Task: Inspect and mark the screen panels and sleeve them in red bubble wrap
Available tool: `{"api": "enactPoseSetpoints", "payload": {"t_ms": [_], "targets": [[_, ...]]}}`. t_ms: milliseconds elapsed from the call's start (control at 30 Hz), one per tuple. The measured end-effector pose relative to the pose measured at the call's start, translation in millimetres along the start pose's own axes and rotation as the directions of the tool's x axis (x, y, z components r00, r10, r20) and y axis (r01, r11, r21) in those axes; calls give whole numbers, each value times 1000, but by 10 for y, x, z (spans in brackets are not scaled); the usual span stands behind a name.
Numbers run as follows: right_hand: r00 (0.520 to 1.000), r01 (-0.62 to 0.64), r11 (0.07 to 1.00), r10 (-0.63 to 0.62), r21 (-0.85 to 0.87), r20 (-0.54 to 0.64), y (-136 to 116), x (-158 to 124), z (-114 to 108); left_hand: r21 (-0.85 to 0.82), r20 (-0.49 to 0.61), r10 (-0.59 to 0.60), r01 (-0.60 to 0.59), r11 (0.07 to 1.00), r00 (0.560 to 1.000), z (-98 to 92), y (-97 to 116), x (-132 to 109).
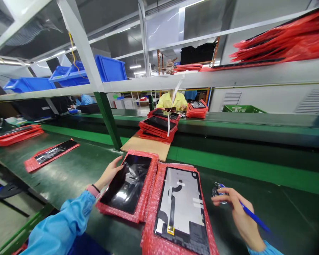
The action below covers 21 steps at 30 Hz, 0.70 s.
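My left hand (109,173) rests with fingers stretched out against the left edge of a glossy black panel (127,184) that lies on a stack of red bubble-wrap sheets (146,193). Beside it to the right, another panel (181,205) lies back side up, grey with flat cables, on its own red sheet (151,241). My right hand (239,214) hovers right of that panel, fingers closed on a blue pen (253,216). A small roll of tape (218,190) sits on the green mat (77,170) by its fingertips.
A cardboard sheet (146,146) carries a pile of red-wrapped panels (158,128) behind. More red-wrapped panels lie at left (51,153) and far left (16,134). A person in yellow (172,101) works across the line. Blue bins (106,69) sit on the upper shelf.
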State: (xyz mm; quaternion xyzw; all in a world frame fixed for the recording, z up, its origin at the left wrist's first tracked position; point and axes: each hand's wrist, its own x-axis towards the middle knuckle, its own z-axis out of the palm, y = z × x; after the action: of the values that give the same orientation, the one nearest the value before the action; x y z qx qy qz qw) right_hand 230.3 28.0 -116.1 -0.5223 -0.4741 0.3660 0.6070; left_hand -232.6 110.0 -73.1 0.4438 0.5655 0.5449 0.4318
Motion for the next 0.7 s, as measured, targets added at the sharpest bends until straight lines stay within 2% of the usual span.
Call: {"api": "enactPoseSetpoints", "payload": {"t_ms": [100, 133, 200, 300, 400, 500, 700], "targets": [[961, -106, 993, 90, 46, 262, -101, -188, 246, 33, 6, 51, -51, 998, 999, 246, 56, -128], [933, -139, 990, 117, 39, 340, -126, -249, 323, 29, 46, 45, -47, 998, 998, 370, 68, -207], [894, -156, 988, 147, -13, 424, -158, -359, 448, 8, 171, -5, 3, 1000, 985, 657, 76, -404], [897, -101, 986, 147, -130, 417, -153, -472, 542, -22, 378, -123, 142, 990, 917, 1087, 59, -710], [922, -32, 967, 126, -251, 367, -97, -507, 569, -40, 469, -226, 276, 960, 854, 1374, 45, -889], [940, 26, 939, 94, -342, 329, -57, -499, 592, -59, 486, -314, 389, 920, 816, 1492, 68, -910], [942, 80, 918, 59, -389, 331, -133, -511, 660, -106, 440, -421, 511, 853, 794, 1547, 177, -830]]}}
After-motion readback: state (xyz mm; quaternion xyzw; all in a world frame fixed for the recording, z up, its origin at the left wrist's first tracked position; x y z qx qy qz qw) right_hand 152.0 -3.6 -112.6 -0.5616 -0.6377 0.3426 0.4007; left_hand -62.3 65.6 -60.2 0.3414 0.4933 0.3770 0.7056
